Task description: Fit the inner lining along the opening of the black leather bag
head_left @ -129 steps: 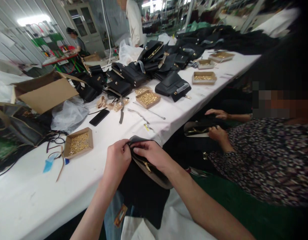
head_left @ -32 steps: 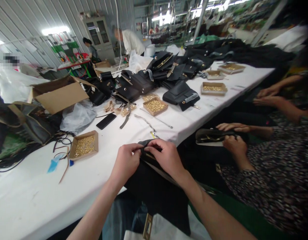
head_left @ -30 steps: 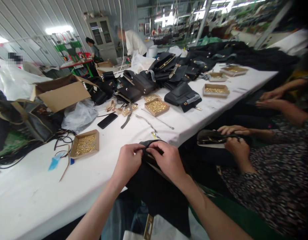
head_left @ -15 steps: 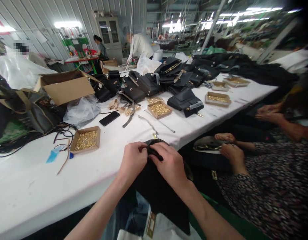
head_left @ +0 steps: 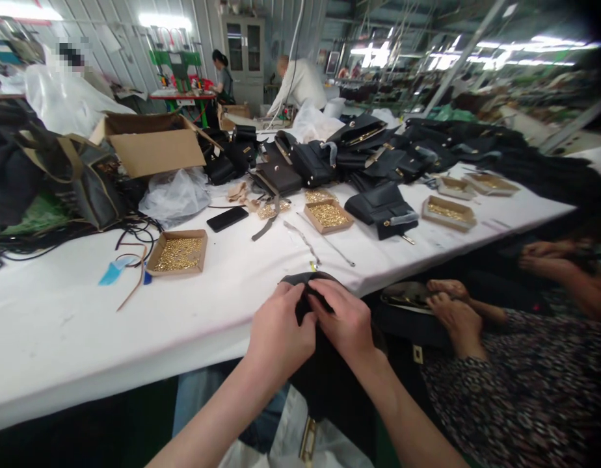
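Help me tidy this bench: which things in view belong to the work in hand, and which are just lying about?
Part of the work, probably:
- black piece, in the left hand and right hand
- nearest tray of gold bits
- black bag on the table

Apparently lying about:
- phone
- blue scrap
- crumpled clear plastic

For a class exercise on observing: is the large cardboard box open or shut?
Open: the large cardboard box has its top uncovered and its dark interior showing.
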Motion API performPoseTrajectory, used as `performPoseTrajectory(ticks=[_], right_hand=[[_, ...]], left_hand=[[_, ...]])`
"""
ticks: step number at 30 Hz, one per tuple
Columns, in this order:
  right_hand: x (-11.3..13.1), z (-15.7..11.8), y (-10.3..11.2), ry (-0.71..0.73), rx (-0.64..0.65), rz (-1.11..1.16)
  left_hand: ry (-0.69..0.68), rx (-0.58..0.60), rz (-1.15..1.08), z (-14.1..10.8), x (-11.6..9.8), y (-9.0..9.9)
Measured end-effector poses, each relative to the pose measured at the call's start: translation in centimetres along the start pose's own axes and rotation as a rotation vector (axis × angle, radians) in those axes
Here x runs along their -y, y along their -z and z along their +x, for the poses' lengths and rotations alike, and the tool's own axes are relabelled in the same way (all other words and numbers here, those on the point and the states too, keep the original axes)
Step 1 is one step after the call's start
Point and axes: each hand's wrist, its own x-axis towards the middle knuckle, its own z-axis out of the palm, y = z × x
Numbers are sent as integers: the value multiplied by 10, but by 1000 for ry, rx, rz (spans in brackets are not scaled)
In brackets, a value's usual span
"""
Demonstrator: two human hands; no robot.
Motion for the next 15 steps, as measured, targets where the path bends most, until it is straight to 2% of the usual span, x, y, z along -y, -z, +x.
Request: performPoseTrajectory(ticks=[5, 15], right_hand=[[2, -2, -6, -14, 12, -16], [16, -1, -8, -63, -63, 64]], left_hand=[[91, -21, 218, -11, 0, -5], [92, -97, 91, -14, 10, -17]])
